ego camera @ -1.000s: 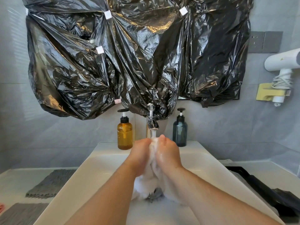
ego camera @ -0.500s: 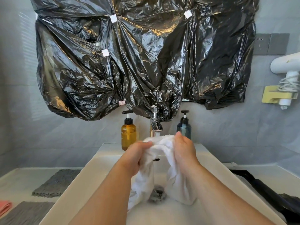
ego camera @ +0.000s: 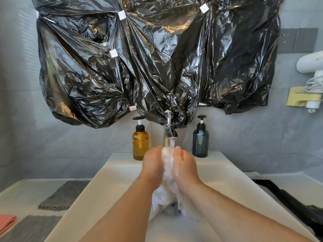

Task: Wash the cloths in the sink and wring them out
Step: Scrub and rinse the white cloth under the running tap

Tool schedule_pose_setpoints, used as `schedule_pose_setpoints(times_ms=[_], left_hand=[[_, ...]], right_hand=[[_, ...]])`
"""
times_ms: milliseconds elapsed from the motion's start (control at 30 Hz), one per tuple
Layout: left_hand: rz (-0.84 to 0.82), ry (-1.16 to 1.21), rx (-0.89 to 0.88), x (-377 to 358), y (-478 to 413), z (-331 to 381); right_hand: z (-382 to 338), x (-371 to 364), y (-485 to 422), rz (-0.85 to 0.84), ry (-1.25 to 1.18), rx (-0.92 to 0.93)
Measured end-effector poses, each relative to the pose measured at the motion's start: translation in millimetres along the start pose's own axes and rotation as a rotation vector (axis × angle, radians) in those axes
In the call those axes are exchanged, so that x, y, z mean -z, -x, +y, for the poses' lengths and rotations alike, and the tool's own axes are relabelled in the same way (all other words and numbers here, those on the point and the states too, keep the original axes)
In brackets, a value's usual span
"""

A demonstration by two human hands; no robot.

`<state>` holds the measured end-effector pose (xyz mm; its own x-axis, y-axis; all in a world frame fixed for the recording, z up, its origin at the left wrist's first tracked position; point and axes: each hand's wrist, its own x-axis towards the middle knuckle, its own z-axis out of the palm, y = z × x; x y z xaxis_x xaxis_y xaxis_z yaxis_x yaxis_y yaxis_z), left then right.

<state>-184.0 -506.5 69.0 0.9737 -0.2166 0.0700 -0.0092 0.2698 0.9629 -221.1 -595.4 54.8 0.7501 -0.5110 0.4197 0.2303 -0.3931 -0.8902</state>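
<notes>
The left grip (ego camera: 153, 165) and the right grip (ego camera: 185, 167) are both closed on a white cloth (ego camera: 167, 157), pressed knuckle to knuckle with the fabric bunched between them, right under the stream from the faucet (ego camera: 169, 131). The rest of the cloth hangs down from the two hands into the basin of the white sink (ego camera: 104, 186), and its lower end lies around the drain. An amber pump bottle (ego camera: 140, 144) stands on the back ledge left of the faucet and a dark blue pump bottle (ego camera: 200, 142) right of it. On the desk (ego camera: 17, 193) left of the sink lie two gray cloths (ego camera: 64, 196), one behind the other, with a pink cloth (ego camera: 7, 222) at the frame's edge. A crumpled black plastic sheet (ego camera: 148, 58) is taped over the wall above.
</notes>
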Motion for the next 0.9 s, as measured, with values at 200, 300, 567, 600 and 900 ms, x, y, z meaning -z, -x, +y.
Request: schedule_pose_setpoints(times_ms=[200, 300, 567, 600, 900], left_hand=[[-0.304, -0.129, 0.044, -4, -1, 5], [-0.366, -0.275, 0.079, -2, -5, 1], [-0.562, -1.276, 0.361, 13, 6, 12], [-0.492, -1.308, 0.285, 14, 1, 10], [-0.015, -0.640, -0.143, 33, 5, 10]], right_hand=[[-5, 9, -11, 0.049, 0.026, -0.014], [-6, 24, -23, 0.132, -0.025, -0.062], [-10, 64, -40, 0.369, -0.019, -0.003], [-10, 70, -41, 0.386, 0.052, 0.015], [15, 56, -39, -0.250, 0.827, -0.155]])
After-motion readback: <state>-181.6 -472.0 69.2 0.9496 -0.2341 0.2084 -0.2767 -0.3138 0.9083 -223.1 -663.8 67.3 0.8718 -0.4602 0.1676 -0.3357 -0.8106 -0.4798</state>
